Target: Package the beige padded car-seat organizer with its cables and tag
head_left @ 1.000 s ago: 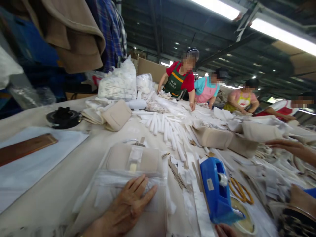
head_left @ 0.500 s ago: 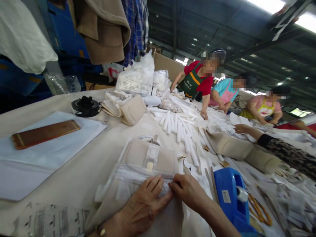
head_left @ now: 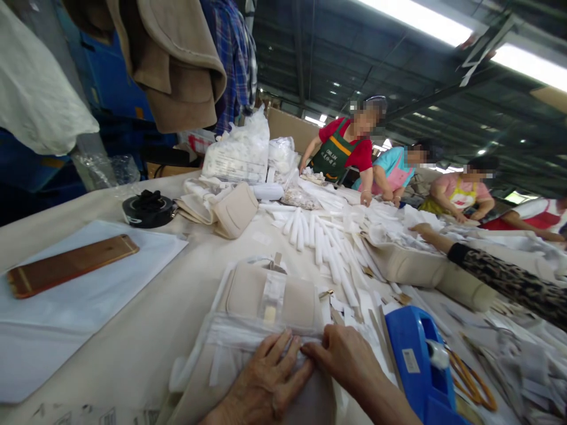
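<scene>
Both hands (head_left: 305, 372) press flat on the bagged beige pad (head_left: 266, 307).

My left hand (head_left: 266, 386) and right hand (head_left: 348, 360) are resting side by side, fingertips meeting, on the near end of the bagged pad (head_left: 266, 292). The pad is lying on the table (head_left: 150, 330) straight ahead at 12 o'clock. The tape dispenser (head_left: 420, 363) is standing just beside my right hand at 3 o'clock. At 10 o'clock the phone (head_left: 71, 265) is lying on a paper sheet (head_left: 150, 251). Behind that sheet, at 11 o'clock, a round reel (head_left: 148, 209) is sitting. Behind the pad, at 1 o'clock, a row of rolls (head_left: 316, 236) is lying. At 2 o'clock a co-worker's forearm (head_left: 491, 274) is lying across the table.
</scene>
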A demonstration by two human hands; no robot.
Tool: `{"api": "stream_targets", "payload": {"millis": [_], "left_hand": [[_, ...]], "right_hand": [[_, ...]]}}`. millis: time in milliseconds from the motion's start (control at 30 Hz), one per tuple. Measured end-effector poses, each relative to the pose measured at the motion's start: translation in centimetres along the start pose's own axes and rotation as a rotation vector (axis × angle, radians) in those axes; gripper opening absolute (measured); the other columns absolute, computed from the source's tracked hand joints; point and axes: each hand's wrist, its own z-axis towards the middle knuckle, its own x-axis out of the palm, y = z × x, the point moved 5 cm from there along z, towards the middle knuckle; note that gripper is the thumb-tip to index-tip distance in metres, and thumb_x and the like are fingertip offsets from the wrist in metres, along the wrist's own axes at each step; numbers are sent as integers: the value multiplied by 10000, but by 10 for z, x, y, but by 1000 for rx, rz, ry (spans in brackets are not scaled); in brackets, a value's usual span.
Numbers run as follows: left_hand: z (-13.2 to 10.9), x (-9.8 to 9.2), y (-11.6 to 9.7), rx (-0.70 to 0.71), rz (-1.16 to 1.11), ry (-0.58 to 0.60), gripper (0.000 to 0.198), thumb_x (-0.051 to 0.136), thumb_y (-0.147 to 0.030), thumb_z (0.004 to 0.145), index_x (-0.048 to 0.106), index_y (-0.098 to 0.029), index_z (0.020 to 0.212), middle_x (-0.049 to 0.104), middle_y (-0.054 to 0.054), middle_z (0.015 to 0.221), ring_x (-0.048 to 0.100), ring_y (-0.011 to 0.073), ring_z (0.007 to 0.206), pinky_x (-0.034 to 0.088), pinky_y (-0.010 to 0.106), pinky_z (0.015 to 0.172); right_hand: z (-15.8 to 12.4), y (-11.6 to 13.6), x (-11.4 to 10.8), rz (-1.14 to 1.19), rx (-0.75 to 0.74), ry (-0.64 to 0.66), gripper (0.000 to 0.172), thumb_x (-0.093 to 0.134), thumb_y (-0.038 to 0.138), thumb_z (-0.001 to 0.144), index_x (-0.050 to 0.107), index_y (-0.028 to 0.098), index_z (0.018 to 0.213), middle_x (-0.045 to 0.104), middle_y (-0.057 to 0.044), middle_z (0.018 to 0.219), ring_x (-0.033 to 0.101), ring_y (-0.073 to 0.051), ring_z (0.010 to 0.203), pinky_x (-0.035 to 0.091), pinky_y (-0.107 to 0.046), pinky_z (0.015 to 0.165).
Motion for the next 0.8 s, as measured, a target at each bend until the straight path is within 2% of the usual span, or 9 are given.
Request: {"api": "stream_targets", "payload": {"millis": [133, 267, 400, 467, 567, 633, 700, 767, 800], "left_hand": [[1, -5, 2, -3, 5, 12, 447, 435, -343, 868, 465, -237, 1301, 547, 87, 1243, 413, 292, 1200, 305, 426, 976], [1, -5, 4, 0, 23, 38, 452, 473, -371, 866, 453, -255, 1303, 556, 88, 1239, 442, 280, 1181, 336, 410, 962], [2, -3, 3, -1, -27, 6, 418, 482, -342, 869, 470, -272, 1281, 570, 100, 1229, 479, 273, 1167, 401, 407, 919], [4, -6, 4, -30, -122, 58, 411, 492, -317, 855, 487, -263, 1263, 564, 125, 1245, 496, 289, 1166, 433, 438, 901], [10, -28, 17, -125, -356, 163, 390, 507, -288, 830, 530, -258, 1219, 556, 111, 1279, 488, 284, 1196, 439, 448, 944], [9, -56, 44, -369, -475, 124, 353, 445, -274, 864, 553, -263, 1200, 511, 71, 1342, 409, 250, 1276, 361, 424, 1046], [-3, -85, 83, -769, -510, 2, 412, 438, -370, 849, 548, -207, 1211, 492, 105, 1346, 387, 264, 1284, 256, 444, 1109], [-26, -96, 113, -1220, -642, 47, 633, 538, -462, 744, 474, -117, 1271, 458, 161, 1357, 347, 319, 1299, 218, 462, 1113], [-33, -97, 121, -1326, -702, 107, 686, 544, -518, 720, 488, -74, 1241, 495, 197, 1307, 395, 357, 1254, 269, 493, 1074]], "right_hand": [[8, -26, 14, 253, 59, 36, 388, 638, 551, 598, 455, 222, 505, 572, -93, 554, 550, -243, 578, 280, -317, 540], [9, -43, 41, 687, 47, 152, 472, 598, 646, 594, 375, 235, 532, 390, 50, 414, 373, -107, 385, 250, -255, 437], [3, -49, 58, 1083, 15, 218, 522, 675, 669, 544, 512, 184, 646, 488, 37, 547, 449, -92, 499, 353, -237, 517], [2, -54, 65, 1220, 41, 238, 550, 713, 665, 511, 543, 173, 688, 525, 30, 582, 481, -89, 527, 394, -240, 565], [3, -67, 73, 1325, 95, 236, 562, 779, 629, 461, 580, 154, 685, 523, 41, 558, 454, -60, 480, 367, -212, 525], [2, -75, 73, 1357, 134, 205, 567, 791, 624, 466, 612, 146, 713, 564, 25, 584, 504, -74, 511, 371, -206, 525], [-2, -80, 70, 1390, 183, 166, 589, 778, 650, 470, 631, 153, 750, 612, 5, 635, 579, -110, 596, 417, -221, 581], [-9, -75, 66, 1411, 184, 187, 597, 752, 671, 500, 648, 162, 794, 654, -18, 709, 623, -148, 689, 457, -253, 672], [-12, -69, 62, 1397, 153, 220, 580, 740, 663, 534, 657, 164, 819, 670, -33, 757, 632, -164, 734, 464, -269, 713]]}}
